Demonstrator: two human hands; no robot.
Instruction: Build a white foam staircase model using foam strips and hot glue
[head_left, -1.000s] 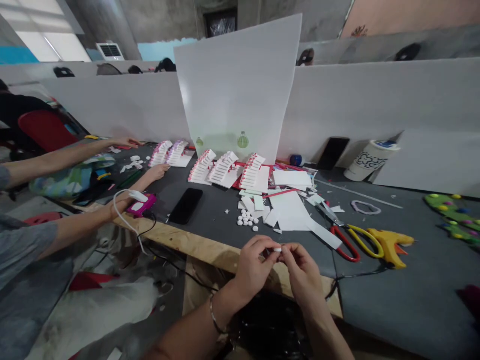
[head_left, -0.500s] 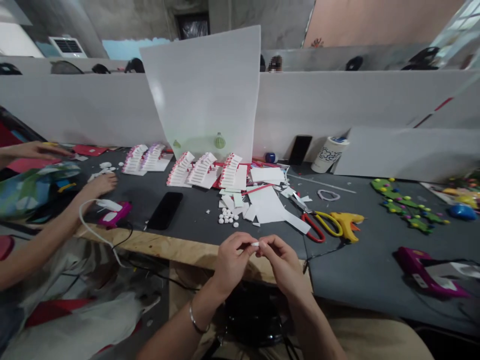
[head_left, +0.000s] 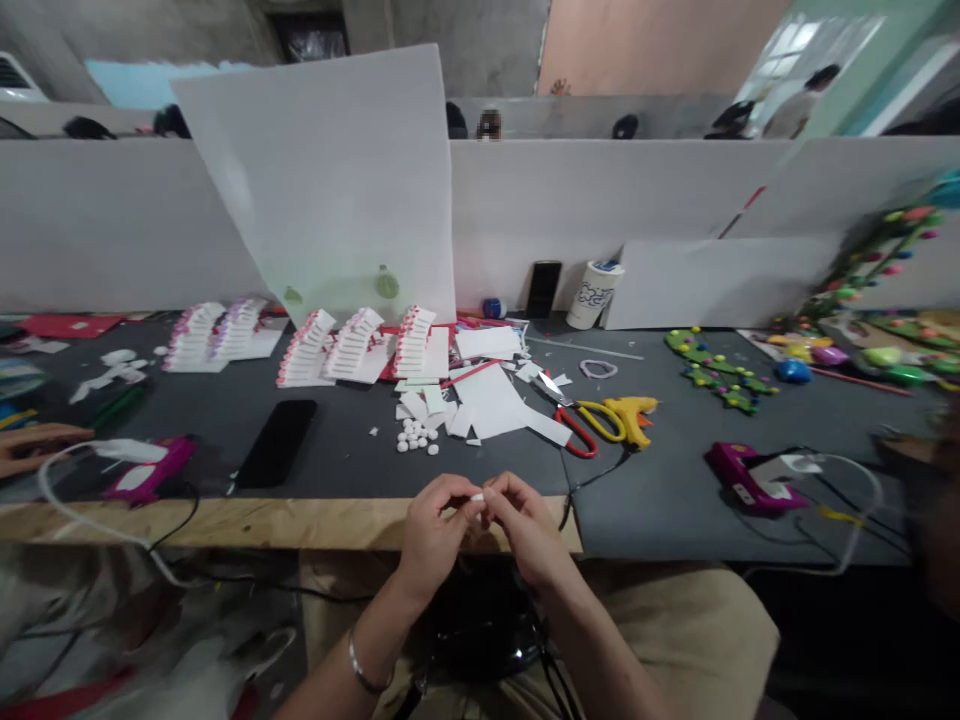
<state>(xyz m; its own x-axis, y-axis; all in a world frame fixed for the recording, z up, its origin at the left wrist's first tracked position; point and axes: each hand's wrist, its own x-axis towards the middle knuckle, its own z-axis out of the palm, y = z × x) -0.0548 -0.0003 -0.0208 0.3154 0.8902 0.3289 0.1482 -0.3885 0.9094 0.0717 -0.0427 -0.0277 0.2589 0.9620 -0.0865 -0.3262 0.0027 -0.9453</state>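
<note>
My left hand (head_left: 433, 527) & right hand (head_left: 527, 529) meet fingertip to fingertip, both pinched on a small white piece (head_left: 478, 497), held just over the table edge (head_left: 300, 522). Beyond: white pellets (head_left: 417, 437), black phone (head_left: 277, 456), scissors (head_left: 581, 425), yellow glue gun (head_left: 631, 414).

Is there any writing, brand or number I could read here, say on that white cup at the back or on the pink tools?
No text here can be read.
White cup: dark blue looping marks, too blurred to tell letters from pattern.
Pink tool: a small pale label, too small to read.
Black phone: screen dark, nothing shown.
Wall drawing: a small dark mark, unreadable.
</note>
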